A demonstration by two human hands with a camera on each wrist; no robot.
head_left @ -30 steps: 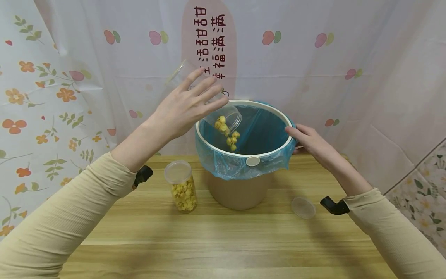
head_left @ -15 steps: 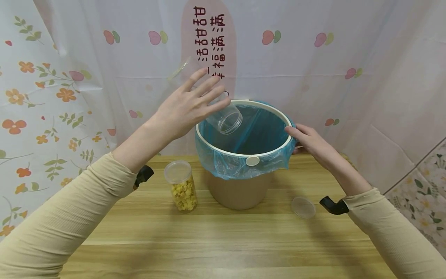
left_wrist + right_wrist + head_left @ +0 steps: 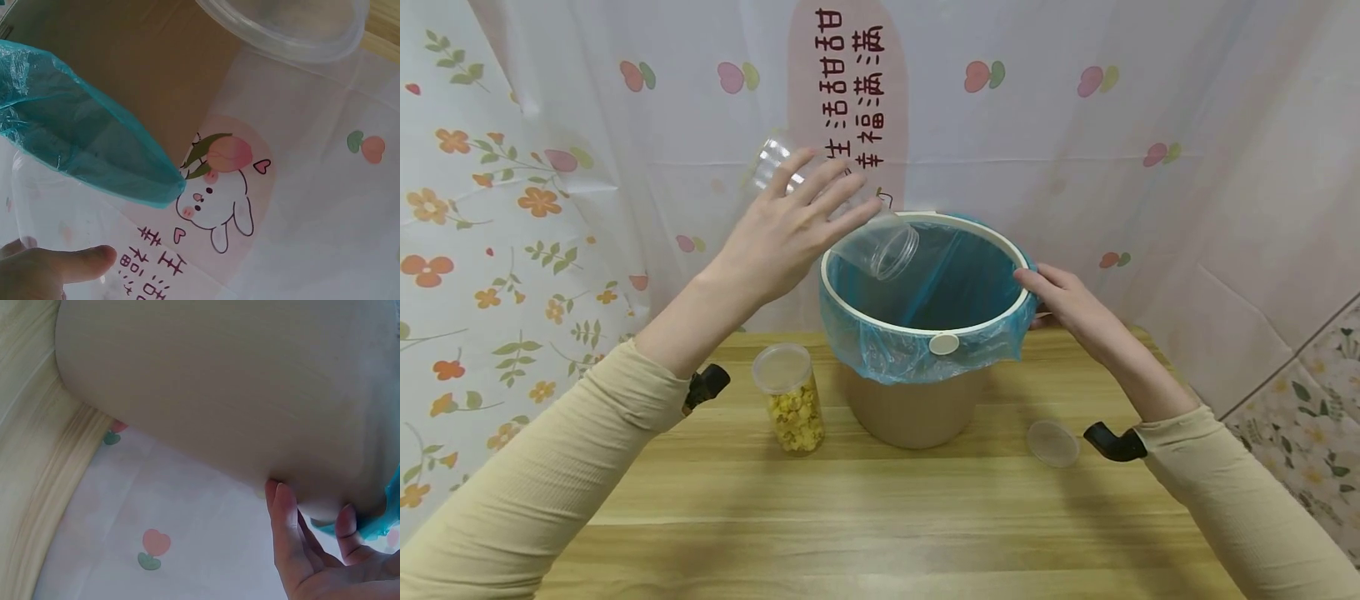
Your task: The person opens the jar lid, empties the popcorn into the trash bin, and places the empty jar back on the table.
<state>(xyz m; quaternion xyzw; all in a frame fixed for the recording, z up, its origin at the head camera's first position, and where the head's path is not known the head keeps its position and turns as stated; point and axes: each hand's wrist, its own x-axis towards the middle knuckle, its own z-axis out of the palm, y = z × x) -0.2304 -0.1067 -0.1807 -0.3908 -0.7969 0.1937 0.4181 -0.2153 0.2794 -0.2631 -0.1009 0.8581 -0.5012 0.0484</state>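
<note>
- Head view: one clear jar (image 3: 867,248), see-through, gripped by the left hand (image 3: 790,221), fingers spread across its upper side. Long axis slants; base end up and to the left before the curtain (image 3: 1037,142), mouth end down and to the right, over the left part of the bin's opening.
- Head view: one tan bin (image 3: 917,417), upright on the wood-grain surface (image 3: 880,517), pale ring around the rim, blue liner (image 3: 880,354) folded outward over it. Bin's long axis vertical, opening upward.
- Head view: right hand (image 3: 1063,300) pinches the bin's right rim, thumb on the ring over the liner, other fingers outside and below.
- Head view: one capped jar (image 3: 790,400), upright left of the bin, near it, with yellow popcorn (image 3: 797,421) inside.
- Head view: one loose lid (image 3: 1053,443), translucent, round, lying flat right of the bin.
- Left wrist view: left thumb (image 3: 87,262) against the clear jar's wall at lower left; outline faint, mouth hard to place. Liner and bin wall above; capped jar's round top at upper right; printed rabbit (image 3: 215,206) on the curtain.
- Right wrist view: right fingers (image 3: 284,519) bent against the bin wall, liner edge beside them at right.
</note>
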